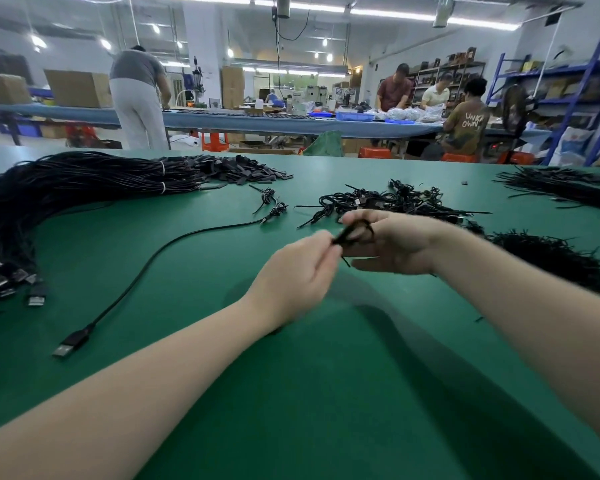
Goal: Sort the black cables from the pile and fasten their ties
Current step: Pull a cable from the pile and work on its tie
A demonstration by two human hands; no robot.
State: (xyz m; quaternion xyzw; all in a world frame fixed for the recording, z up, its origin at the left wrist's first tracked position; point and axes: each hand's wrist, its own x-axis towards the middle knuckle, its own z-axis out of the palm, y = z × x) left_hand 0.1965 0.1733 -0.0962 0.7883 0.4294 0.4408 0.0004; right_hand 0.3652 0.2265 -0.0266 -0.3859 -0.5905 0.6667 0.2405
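The left hand (302,268) pinches one end of a small coiled black cable (352,233) between its fingertips, held just above the green surface (326,393). The motion blurs the grip, so how far the tie is wound cannot be told.

Far left, a big bundle of black cables (66,188) lies banded with white ties, its USB plugs (11,282) fanned toward the near edge. Beside it a single loose cable (146,271) snakes across the surface, its USB plug (68,344) near the left forearm. Further back sit two small tied coils (274,206), then the pile of finished coils (388,202) just beyond the hands.

The right hand (395,244) grips the other side of the same coil, fingers curled round it. To its right lies a heap of black twist ties (551,261), and another spread of black strands (561,185) sits near the far edge.

What could go wrong, I'd say: with the coil gripped this lightly on each side, the loops may spring open before the tie bites, or the tie's free tail could slip from the fingers and unwind. A careless sweep of the forearm could also drag the loose cable.

The only writing I can read is on a seated worker's shirt (468,123) across the room, something like "UNKN OWN".
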